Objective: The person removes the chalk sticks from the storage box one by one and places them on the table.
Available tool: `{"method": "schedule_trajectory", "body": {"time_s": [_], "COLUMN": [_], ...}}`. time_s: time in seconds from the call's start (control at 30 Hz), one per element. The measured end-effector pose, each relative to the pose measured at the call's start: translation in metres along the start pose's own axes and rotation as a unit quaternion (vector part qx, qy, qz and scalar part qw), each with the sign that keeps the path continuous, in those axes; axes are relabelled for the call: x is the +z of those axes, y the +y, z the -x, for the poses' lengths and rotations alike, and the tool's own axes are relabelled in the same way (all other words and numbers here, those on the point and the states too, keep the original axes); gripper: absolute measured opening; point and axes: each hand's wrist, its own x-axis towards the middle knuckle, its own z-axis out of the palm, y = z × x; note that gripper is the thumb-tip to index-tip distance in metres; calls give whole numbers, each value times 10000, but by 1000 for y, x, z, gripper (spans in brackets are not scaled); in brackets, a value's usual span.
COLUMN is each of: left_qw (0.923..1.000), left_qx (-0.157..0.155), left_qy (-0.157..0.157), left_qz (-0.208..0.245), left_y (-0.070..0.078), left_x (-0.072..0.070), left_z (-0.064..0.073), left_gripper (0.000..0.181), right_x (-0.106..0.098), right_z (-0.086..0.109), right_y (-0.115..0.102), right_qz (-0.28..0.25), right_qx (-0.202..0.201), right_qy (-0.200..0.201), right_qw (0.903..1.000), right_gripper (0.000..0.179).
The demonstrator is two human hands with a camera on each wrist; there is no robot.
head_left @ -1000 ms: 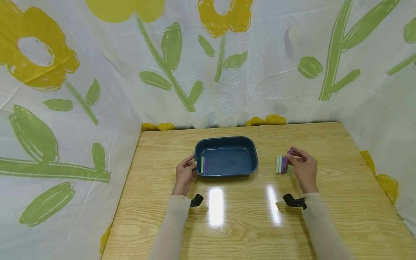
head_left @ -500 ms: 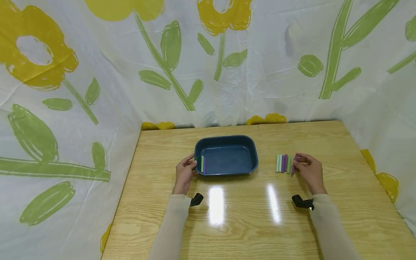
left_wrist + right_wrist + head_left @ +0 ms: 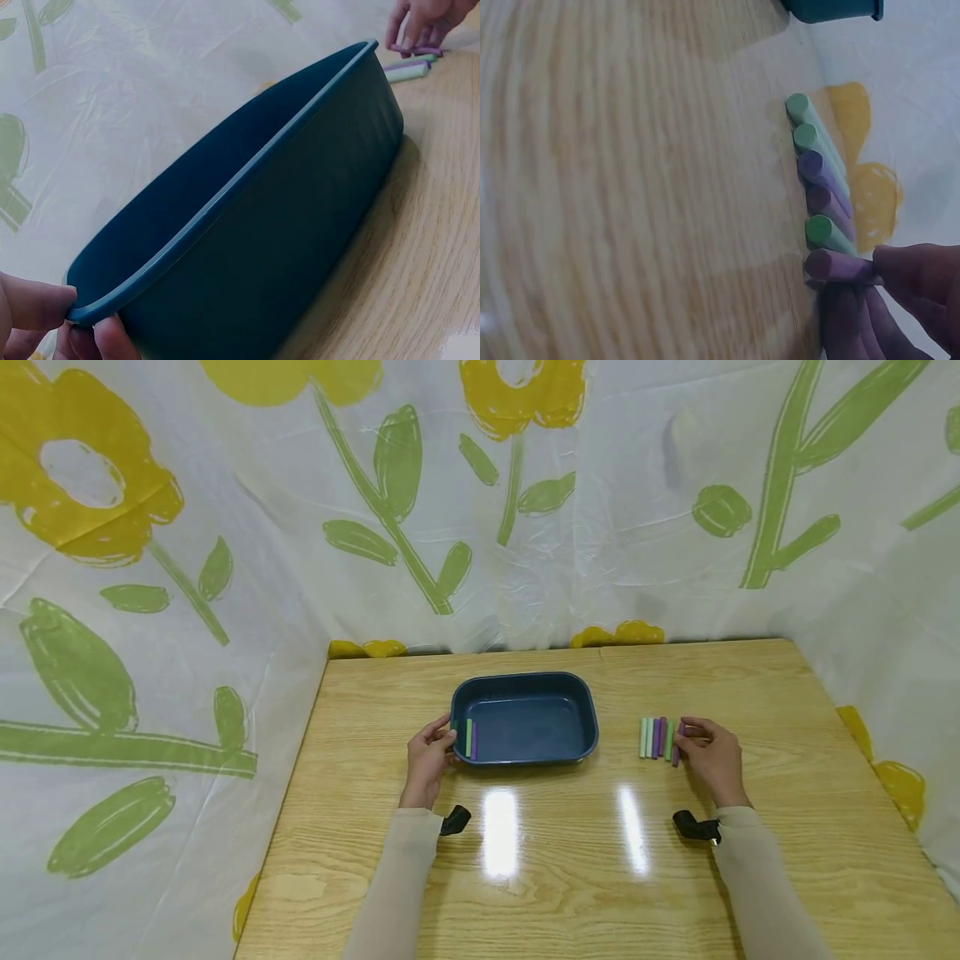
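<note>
A dark blue tray [image 3: 525, 762] stands on the table, and my left hand [image 3: 427, 764] grips its left rim between thumb and fingers. Inside, along its left wall, lie a green chalk stick [image 3: 468, 737] and a purple chalk stick [image 3: 474, 742]. To the tray's right, my right hand [image 3: 716, 760] pinches a purple chalk stick [image 3: 840, 266] at the right end of a row. Beside it in that row lie a green chalk stick [image 3: 829, 231], two purple ones and two pale green chalk sticks [image 3: 816, 124], side by side.
The wooden table [image 3: 570, 902] carries everything. A white curtain [image 3: 630, 527] with yellow flowers and green leaves hangs behind it and at both sides. Black wrist-camera mounts [image 3: 455, 821] sit on both sleeves.
My right hand has moved right and lowered its purple chalk from over the row to the row's right end, uncovering the green stick. The left hand keeps its grip on the tray.
</note>
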Motion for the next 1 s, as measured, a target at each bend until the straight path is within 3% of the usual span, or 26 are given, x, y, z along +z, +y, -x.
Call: {"method": "schedule_trajectory", "body": {"time_s": [0.4,0.7,1.0], "left_qw": [10000,10000,10000], "left_qx": [27,37,41], "left_qy": [73,36,27], "left_qz": [23,43,46], "left_y": [1,-1,0], "left_x": [2,1,1], "left_z": [2,1,1], "left_gripper": [38,38,38], "right_x": [12,34,60], "right_z": [5,14,15], "right_y": [-16,-36,-66], "right_qz": [93,49,-103], "right_qx": [-15,-634,-1001], "right_qy": [534,296,156], "right_qw": [9985,9975,9948], "right_gripper": [39,44,39]}}
